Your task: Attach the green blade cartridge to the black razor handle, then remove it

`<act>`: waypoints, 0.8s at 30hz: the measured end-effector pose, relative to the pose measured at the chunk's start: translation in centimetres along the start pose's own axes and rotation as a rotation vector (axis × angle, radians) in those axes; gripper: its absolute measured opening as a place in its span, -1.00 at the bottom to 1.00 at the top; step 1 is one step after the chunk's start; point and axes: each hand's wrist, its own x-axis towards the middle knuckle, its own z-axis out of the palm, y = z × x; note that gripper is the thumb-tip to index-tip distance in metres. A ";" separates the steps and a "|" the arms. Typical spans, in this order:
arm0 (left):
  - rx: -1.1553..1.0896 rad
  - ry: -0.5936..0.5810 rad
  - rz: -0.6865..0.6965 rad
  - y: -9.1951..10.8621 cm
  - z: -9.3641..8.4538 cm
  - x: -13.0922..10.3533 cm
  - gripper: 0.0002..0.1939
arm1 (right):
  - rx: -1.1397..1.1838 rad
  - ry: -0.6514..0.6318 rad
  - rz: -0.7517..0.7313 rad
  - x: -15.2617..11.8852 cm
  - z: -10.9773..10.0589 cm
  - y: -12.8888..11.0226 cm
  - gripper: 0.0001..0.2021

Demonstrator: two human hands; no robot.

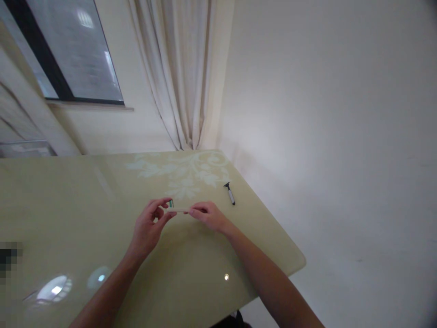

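Over the table, my left hand [150, 223] and my right hand [209, 216] meet at a thin, flat, pale piece [181, 211]. The fingers and thumb of my right hand pinch its right end. My left thumb presses against its left end. A small green piece [171, 203] stands upright between my left index fingertip and thumb. Whether it is joined to the pale piece I cannot tell. Beyond my right hand, a razor [230, 193] with a grey and black handle lies on the table, its head pointing away, touched by neither hand.
The glossy pale table [191, 282] has a white floral pattern at its far corner and reflects lamps. A white wall [324, 136] runs along its right side. Behind it hang cream curtains [184, 68], with a dark-framed window [64, 91] at the upper left.
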 end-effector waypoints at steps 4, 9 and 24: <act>0.000 -0.008 0.000 -0.1 0.2 0.0 -0.61 | -0.037 0.098 0.007 0.2 0.1 0.1 -0.63; 0.005 -0.039 0.004 -0.4 0.2 0.0 -0.63 | -0.050 0.111 -0.036 0.1 -0.3 -0.1 -0.68; -0.014 -0.056 0.038 -0.7 0.4 -0.2 -0.64 | -0.085 0.174 -0.045 0.1 -0.3 0.3 -0.66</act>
